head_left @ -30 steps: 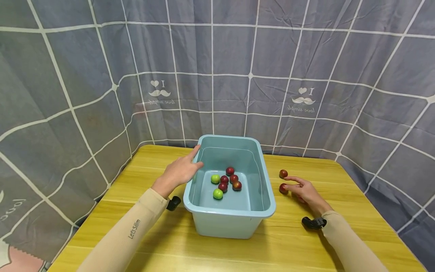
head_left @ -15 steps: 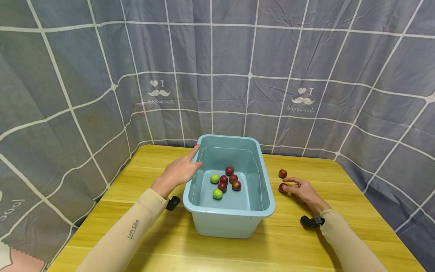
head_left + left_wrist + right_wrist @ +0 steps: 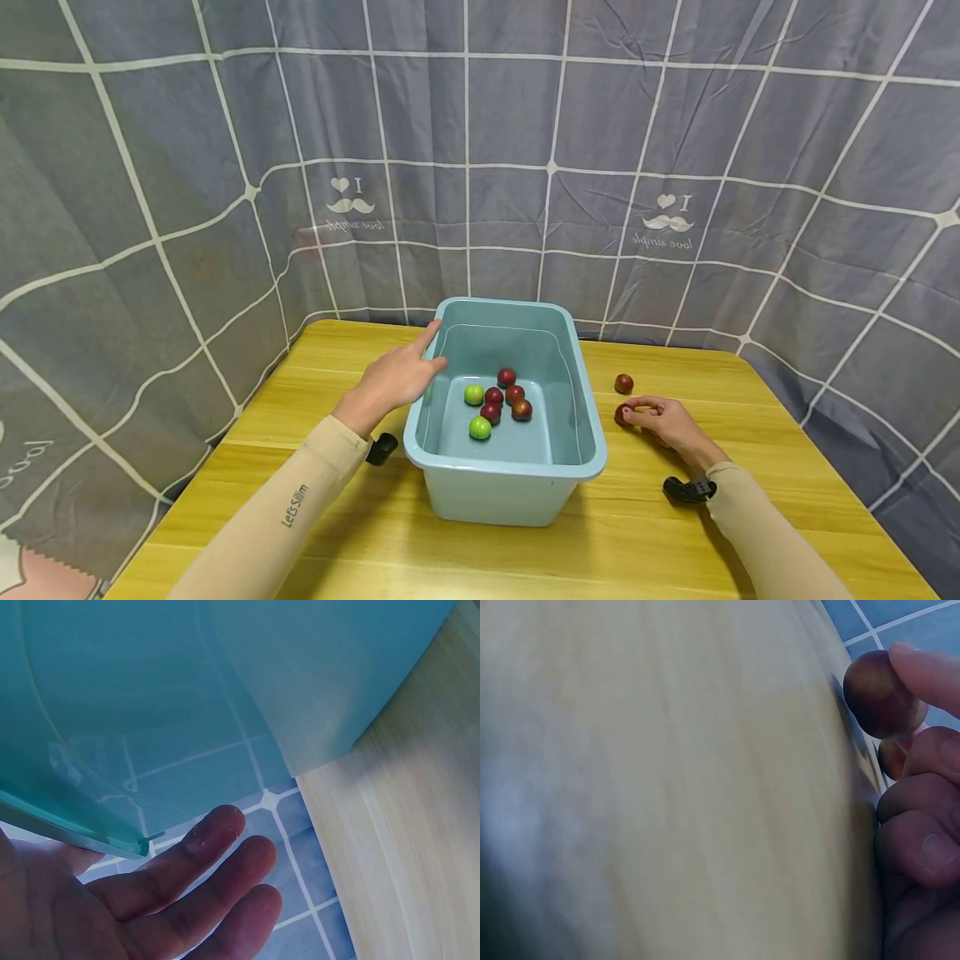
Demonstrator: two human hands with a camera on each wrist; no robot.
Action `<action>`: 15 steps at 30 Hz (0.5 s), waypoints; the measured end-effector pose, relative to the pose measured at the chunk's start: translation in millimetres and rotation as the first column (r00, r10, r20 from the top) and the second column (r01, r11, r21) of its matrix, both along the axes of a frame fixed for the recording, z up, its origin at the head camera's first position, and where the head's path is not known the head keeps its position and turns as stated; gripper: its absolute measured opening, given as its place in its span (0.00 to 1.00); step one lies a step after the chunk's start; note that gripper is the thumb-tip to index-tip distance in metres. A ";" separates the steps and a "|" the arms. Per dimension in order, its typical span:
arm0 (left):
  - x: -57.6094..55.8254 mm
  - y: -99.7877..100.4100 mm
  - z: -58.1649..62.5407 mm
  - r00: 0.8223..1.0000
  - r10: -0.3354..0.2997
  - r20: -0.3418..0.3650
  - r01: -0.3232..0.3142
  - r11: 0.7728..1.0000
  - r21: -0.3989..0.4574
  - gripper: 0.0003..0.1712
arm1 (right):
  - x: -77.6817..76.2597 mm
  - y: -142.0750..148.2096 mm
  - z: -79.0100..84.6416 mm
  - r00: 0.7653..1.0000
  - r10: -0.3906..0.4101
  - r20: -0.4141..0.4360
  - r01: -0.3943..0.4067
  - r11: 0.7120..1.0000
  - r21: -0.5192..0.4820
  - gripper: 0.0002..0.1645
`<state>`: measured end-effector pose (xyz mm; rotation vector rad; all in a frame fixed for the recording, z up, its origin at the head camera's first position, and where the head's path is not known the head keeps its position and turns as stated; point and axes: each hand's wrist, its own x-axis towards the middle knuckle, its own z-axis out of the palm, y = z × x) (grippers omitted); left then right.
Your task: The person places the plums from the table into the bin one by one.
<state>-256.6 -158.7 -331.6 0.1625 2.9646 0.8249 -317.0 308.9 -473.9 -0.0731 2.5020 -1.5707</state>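
A light blue plastic tub (image 3: 504,468) stands on the wooden table. My left hand (image 3: 397,375) rests on its left rim, index finger straight along the edge and thumb reaching over the inside. In the left wrist view, three loosely straight fingers (image 3: 202,889) hang outside below the rim. Right of the tub, my right hand (image 3: 671,425) pinches a dark red plum (image 3: 622,414) between thumb and index finger; the right wrist view shows this plum (image 3: 881,694) close up, other fingers curled under. Another red plum (image 3: 624,383) lies just behind it on the table.
Inside the tub lie several red plums (image 3: 493,397) and two green round fruits (image 3: 474,394), one nearer the front. A grey curtain (image 3: 510,208) with white grid lines hangs behind and beside the table (image 3: 750,417).
My right index finger and thumb have come together on the nearer plum, where before the fingers were spread over it. My left hand and the tub have stayed in place.
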 end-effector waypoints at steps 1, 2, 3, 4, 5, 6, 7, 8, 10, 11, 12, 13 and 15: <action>-0.1 0.0 -0.1 1.000 0.000 0.000 0.000 1.000 0.000 0.42 | 0.2 0.0 0.0 1.000 -0.002 0.000 0.002 1.000 -0.001 0.32; -0.1 0.1 -0.2 1.000 0.000 0.000 0.000 1.000 0.000 0.42 | 0.5 0.1 0.2 1.000 -0.006 0.000 0.006 1.000 0.001 0.32; -0.1 0.2 -0.2 1.000 -0.001 0.000 0.001 1.000 -0.001 0.42 | 0.8 0.2 0.5 1.000 -0.006 0.000 0.006 1.000 0.004 0.33; -0.1 0.2 -0.3 1.000 -0.001 0.000 0.001 1.000 -0.002 0.42 | 0.9 0.2 0.7 1.000 -0.012 0.003 0.012 1.000 0.003 0.33; 0.0 0.3 -0.3 1.000 -0.001 -0.001 0.001 1.000 -0.003 0.42 | 1.0 0.1 1.1 1.000 -0.013 0.006 0.013 1.000 0.001 0.34; 0.1 0.3 -0.3 1.000 0.000 -0.001 0.000 1.000 -0.003 0.42 | 1.1 0.1 1.6 1.000 -0.012 0.009 0.012 1.000 -0.002 0.34; 0.2 0.2 -0.3 1.000 0.000 0.000 0.000 1.000 -0.003 0.42 | 1.2 0.1 2.4 1.000 -0.007 0.013 0.007 1.000 -0.003 0.34; 0.3 0.2 -0.3 1.000 0.000 0.000 0.000 1.000 -0.004 0.42 | 1.1 0.2 3.0 1.000 -0.005 0.016 0.005 1.000 -0.004 0.35; 0.4 -0.1 -0.2 1.000 0.000 0.002 0.000 1.000 -0.003 0.42 | 1.0 0.3 4.6 1.000 -0.005 0.025 0.005 1.000 -0.009 0.35; 0.5 -0.2 -0.1 1.000 0.000 0.002 0.000 1.000 -0.003 0.42 | 0.9 0.6 5.5 1.000 -0.001 0.025 0.001 1.000 -0.009 0.35; 0.5 -0.3 0.1 1.000 0.000 0.003 0.000 1.000 -0.003 0.42 | 0.6 0.9 6.2 1.000 0.004 0.026 -0.004 1.000 -0.006 0.35; 0.5 -0.3 0.2 1.000 -0.001 0.002 0.001 1.000 -0.003 0.42 | 0.3 1.3 6.8 1.000 0.005 0.027 -0.005 1.000 -0.003 0.35; 0.4 -0.1 0.5 1.000 -0.001 0.002 0.001 1.000 -0.005 0.42 | -0.2 1.8 8.4 1.000 0.008 0.021 -0.008 1.000 0.005 0.35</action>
